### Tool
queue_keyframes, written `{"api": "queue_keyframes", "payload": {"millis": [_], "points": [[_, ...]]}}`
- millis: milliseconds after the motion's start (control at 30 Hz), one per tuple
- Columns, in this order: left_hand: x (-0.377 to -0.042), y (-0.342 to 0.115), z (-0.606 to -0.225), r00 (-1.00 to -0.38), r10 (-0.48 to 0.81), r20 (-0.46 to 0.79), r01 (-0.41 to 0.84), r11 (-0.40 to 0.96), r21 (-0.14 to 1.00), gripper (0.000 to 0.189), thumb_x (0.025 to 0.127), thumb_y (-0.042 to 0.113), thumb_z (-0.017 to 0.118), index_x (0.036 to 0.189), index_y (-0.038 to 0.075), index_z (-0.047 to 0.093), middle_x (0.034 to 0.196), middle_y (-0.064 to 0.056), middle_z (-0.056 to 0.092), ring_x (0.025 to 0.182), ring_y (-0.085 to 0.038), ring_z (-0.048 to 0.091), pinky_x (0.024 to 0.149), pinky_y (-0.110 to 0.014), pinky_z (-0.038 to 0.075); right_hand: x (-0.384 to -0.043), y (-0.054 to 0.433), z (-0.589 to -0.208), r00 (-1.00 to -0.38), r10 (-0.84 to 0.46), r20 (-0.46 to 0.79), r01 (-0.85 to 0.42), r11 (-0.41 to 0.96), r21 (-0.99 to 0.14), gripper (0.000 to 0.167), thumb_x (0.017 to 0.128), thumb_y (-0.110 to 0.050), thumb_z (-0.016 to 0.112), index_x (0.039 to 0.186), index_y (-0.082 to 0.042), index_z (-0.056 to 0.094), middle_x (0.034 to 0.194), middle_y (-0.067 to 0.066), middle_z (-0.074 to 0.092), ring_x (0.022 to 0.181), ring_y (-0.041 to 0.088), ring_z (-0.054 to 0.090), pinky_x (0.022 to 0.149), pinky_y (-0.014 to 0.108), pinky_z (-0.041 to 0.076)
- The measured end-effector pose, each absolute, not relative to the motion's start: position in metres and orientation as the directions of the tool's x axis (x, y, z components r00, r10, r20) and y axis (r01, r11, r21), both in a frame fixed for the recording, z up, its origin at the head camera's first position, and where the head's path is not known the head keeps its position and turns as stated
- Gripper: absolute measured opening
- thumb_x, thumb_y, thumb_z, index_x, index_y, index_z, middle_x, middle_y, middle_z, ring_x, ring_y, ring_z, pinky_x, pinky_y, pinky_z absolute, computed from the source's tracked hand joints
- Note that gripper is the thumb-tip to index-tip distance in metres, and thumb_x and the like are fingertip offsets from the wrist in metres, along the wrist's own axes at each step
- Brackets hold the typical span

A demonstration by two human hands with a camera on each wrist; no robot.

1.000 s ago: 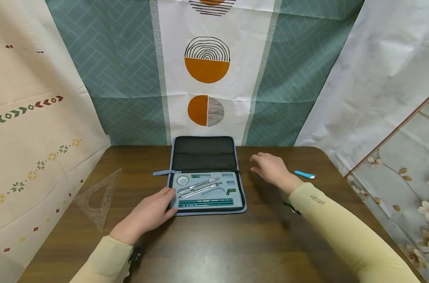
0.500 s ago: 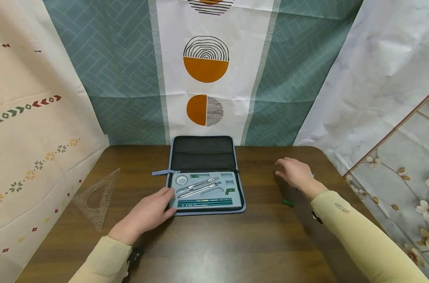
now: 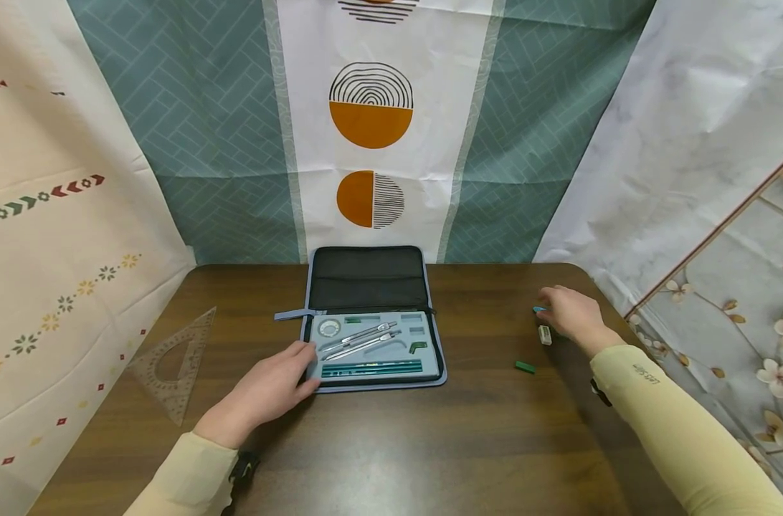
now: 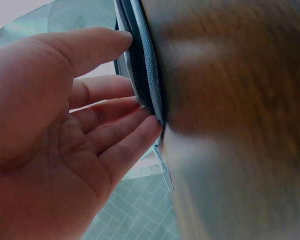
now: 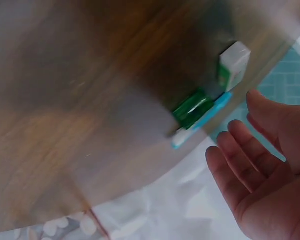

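Note:
My left hand (image 3: pixel 269 383) rests at the left edge of an unzipped drawing-set case (image 3: pixel 440 373), its fingertips against the zip border (image 4: pixel 149 60) in the left wrist view. Compasses (image 3: pixel 361 345), pencils (image 3: pixel 372 368) and a round white dial-like piece (image 3: pixel 329 328) lie in the case's grey insert. Far right, my right hand (image 3: pixel 568 315) hovers with loosely bent fingers over a slim blue-and-white piece (image 5: pixel 205 120), which it mostly hides in the head view. Beside that piece, the right wrist view shows a shiny green block (image 5: pixel 192 107) and a white-and-green eraser (image 5: pixel 234 65).
A small green block (image 3: pixel 524 367) lies on the wooden table (image 3: pixel 378 459) between the case and my right arm. At the left lies a clear set square (image 3: pixel 175 365). Patterned cloths (image 3: pixel 236 143) hang behind and beside the table.
My right hand has moved right, from beside the case to over the blue-and-white piece, uncovering the eraser and green block. My left hand has stayed at the case edge.

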State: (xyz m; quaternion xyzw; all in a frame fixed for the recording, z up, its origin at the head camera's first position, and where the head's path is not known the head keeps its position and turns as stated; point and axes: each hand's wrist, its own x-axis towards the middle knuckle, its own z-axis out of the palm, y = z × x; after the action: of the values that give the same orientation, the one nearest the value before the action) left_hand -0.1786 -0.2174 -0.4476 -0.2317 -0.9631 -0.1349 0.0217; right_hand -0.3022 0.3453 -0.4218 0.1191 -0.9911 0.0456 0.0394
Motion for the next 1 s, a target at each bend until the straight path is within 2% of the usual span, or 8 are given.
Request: {"api": "queue_keyframes", "payload": {"millis": [333, 567, 733, 1000], "points": [[-0.178, -0.218, -0.446, -0.890, 0.443, 0.110, 0.456, 0.855, 0.246, 0.043, 0.101, 0.022, 0.084, 0.133, -0.001, 0.066, 0.130, -0.014, 0.066, 0.093, -0.019, 0.062, 0.082, -0.041, 0.060, -0.305, 0.365, -0.426, -0.980, -0.185, 0.066, -0.190, 0.979, -0.078, 0.036, 0.100, -0.016, 0.082, 0.130, 0.001, 0.071, 0.122, 0.023, 0.075, 0.101, 0.042, 0.073, 0.074, 0.055, 0.060], [-0.178, -0.217, -0.446, -0.890, 0.444, 0.103, 0.455, 0.854, 0.251, 0.042, 0.101, 0.022, 0.084, 0.133, 0.000, 0.067, 0.130, -0.014, 0.066, 0.094, -0.019, 0.062, 0.083, -0.041, 0.061, -0.306, 0.374, -0.428, -0.988, -0.152, 0.023, -0.153, 0.985, -0.076, 0.027, 0.099, -0.016, 0.084, 0.120, -0.001, 0.075, 0.110, 0.021, 0.078, 0.093, 0.038, 0.074, 0.065, 0.051, 0.057], [-0.178, -0.216, -0.445, -0.891, 0.444, 0.099, 0.454, 0.855, 0.252, 0.043, 0.101, 0.022, 0.084, 0.133, -0.001, 0.066, 0.130, -0.014, 0.066, 0.094, -0.020, 0.062, 0.084, -0.042, 0.061, -0.306, 0.380, -0.430, -0.987, -0.160, 0.003, -0.160, 0.984, -0.082, 0.021, 0.099, -0.014, 0.083, 0.115, -0.002, 0.076, 0.106, 0.020, 0.078, 0.089, 0.038, 0.073, 0.065, 0.052, 0.057], [-0.179, -0.217, -0.446, -0.888, 0.449, 0.101, 0.459, 0.852, 0.250, 0.042, 0.101, 0.022, 0.084, 0.133, 0.000, 0.066, 0.130, -0.015, 0.066, 0.095, -0.020, 0.062, 0.085, -0.042, 0.061, -0.306, 0.384, -0.432, -0.987, -0.162, 0.002, -0.161, 0.981, -0.105, 0.027, 0.099, -0.015, 0.083, 0.121, -0.001, 0.077, 0.111, 0.022, 0.077, 0.093, 0.041, 0.073, 0.069, 0.053, 0.059]]}}
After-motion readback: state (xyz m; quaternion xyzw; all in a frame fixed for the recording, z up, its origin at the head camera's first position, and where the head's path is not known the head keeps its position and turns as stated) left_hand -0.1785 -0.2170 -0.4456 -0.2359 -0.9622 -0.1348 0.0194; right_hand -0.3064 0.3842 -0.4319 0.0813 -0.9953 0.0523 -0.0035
